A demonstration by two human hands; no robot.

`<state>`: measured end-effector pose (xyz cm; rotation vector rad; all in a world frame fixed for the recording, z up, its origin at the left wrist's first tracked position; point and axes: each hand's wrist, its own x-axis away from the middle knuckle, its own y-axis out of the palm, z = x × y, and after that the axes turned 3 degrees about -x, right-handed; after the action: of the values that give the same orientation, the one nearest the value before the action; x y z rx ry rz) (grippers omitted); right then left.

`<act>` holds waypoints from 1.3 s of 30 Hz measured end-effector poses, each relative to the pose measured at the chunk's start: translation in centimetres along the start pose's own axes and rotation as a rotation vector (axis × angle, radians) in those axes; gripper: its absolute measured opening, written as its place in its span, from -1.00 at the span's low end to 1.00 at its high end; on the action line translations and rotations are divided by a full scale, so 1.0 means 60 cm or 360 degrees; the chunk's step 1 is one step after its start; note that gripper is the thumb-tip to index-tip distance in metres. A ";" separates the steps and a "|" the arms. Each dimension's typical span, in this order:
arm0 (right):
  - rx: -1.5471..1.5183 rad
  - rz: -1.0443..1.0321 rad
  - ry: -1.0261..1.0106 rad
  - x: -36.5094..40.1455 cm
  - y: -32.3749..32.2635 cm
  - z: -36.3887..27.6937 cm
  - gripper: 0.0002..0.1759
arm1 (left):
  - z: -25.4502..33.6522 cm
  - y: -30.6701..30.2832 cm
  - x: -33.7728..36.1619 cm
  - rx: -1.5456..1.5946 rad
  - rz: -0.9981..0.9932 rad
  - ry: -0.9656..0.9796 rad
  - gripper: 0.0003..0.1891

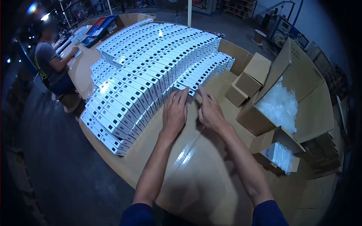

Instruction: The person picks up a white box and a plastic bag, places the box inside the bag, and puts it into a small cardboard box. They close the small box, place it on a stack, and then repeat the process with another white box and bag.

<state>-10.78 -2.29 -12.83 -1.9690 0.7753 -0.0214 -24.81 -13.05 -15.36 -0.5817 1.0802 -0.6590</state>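
Observation:
Long rows of small white boxes (147,71) with dark squares on top stand stacked on the cardboard-covered table (177,180). My left hand (175,113) rests at the near end of a short row, its fingertips on the top of the white boxes. Opposite it, my right hand (211,111) touches the right side of the same row's end, fingers bent together. The end boxes lie between both hands, and part of them is hidden by the fingers.
A large open carton (313,94) at the right holds clear plastic bags (279,105). Below it sits a smaller carton (262,145) with wrapped items. Closed brown boxes (249,81) stand behind. Another person (52,60) sits at the table's far left, near blue and red trays (100,30).

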 end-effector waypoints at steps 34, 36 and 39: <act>0.0107 0.0990 0.0517 0.316 -0.439 0.000 -0.76 | 0.457 -0.005 -0.194 0.0164 -0.0004 0.1262 -0.75; 0.0296 0.1202 0.0315 0.310 -0.463 0.043 -0.74 | 0.479 0.096 -0.257 -0.0203 -0.0015 0.1341 -0.75; 0.0072 0.1172 0.0442 0.298 -0.493 0.074 -0.70 | 0.482 0.201 -0.312 -0.0885 -0.0121 0.1244 -0.86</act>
<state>19.98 1.12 3.21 -1.5517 1.6258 0.1271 -1.67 11.93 -2.26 -0.8735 2.0159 -0.6666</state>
